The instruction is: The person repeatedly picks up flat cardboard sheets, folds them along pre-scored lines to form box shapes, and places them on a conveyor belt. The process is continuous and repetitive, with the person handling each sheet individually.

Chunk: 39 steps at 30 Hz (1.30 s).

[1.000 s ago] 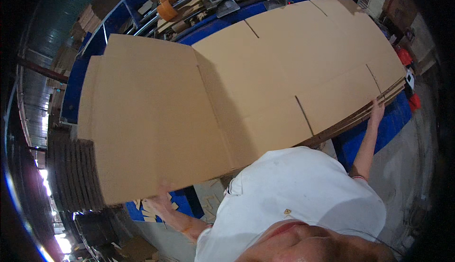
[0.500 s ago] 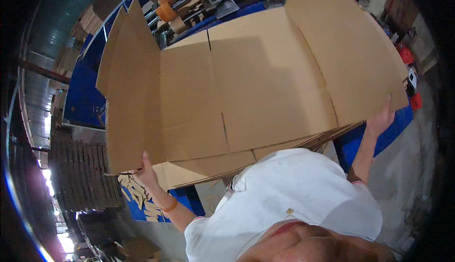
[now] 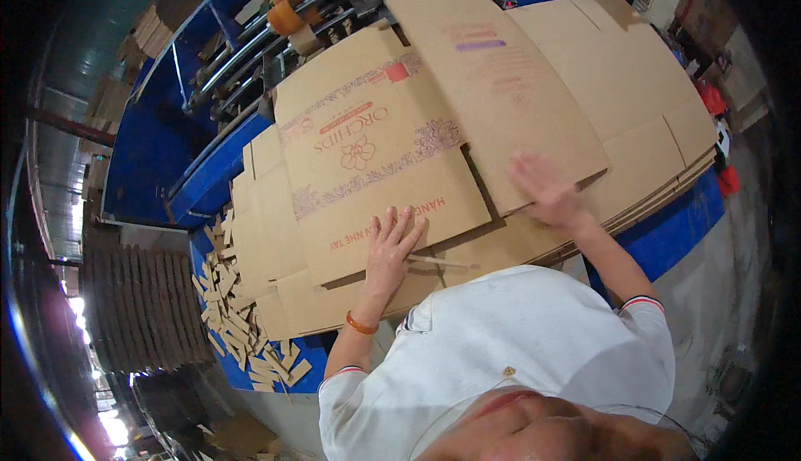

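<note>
Your left hand (image 3: 394,248) rests open on the printed carton (image 3: 355,181); your right hand (image 3: 551,192) blurs at its right panel, grip unclear. Its raised sides have folded inward, so print now faces up over the stacked sheets (image 3: 638,119).

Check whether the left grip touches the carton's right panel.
Apart: the head view shows part of the floral left panel between the left grip and right panel.
</note>
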Each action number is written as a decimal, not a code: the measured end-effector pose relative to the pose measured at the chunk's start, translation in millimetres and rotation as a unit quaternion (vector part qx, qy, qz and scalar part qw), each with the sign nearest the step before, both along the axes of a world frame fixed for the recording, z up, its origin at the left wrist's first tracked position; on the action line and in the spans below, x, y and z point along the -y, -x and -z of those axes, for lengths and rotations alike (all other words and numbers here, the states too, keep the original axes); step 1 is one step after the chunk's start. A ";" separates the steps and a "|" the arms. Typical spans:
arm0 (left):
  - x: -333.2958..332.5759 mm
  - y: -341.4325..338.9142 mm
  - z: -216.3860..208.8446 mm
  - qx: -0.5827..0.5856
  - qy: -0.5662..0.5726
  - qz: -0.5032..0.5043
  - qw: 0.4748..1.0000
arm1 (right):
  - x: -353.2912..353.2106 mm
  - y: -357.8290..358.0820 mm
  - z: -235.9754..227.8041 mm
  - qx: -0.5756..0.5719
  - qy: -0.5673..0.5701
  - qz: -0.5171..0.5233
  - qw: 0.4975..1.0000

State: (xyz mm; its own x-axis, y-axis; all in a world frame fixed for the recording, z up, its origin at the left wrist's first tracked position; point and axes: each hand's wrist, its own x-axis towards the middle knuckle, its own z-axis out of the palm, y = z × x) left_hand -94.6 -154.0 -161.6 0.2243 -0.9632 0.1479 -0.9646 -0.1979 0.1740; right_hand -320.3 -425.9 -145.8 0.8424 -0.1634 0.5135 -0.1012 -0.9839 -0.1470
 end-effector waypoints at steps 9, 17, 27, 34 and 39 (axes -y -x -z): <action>51.3 -65.6 8.2 0.026 0.057 0.001 0.998 | 42.4 -69.5 35.2 -0.017 0.041 0.020 0.999; 117.3 -159.2 -4.3 0.121 0.055 -0.091 0.987 | 103.7 -178.3 16.7 -0.034 0.038 0.148 0.988; -161.4 -288.6 -26.3 -0.355 0.806 -0.371 0.295 | 119.3 -98.1 56.6 -0.098 -0.089 0.176 0.975; -87.1 -389.3 43.0 -0.089 0.216 -0.580 0.780 | 116.9 -111.9 43.3 -0.074 -0.074 0.159 0.982; -35.7 -461.5 34.0 -0.208 0.140 -0.564 0.787 | 117.3 -114.2 43.6 -0.053 -0.094 0.161 0.981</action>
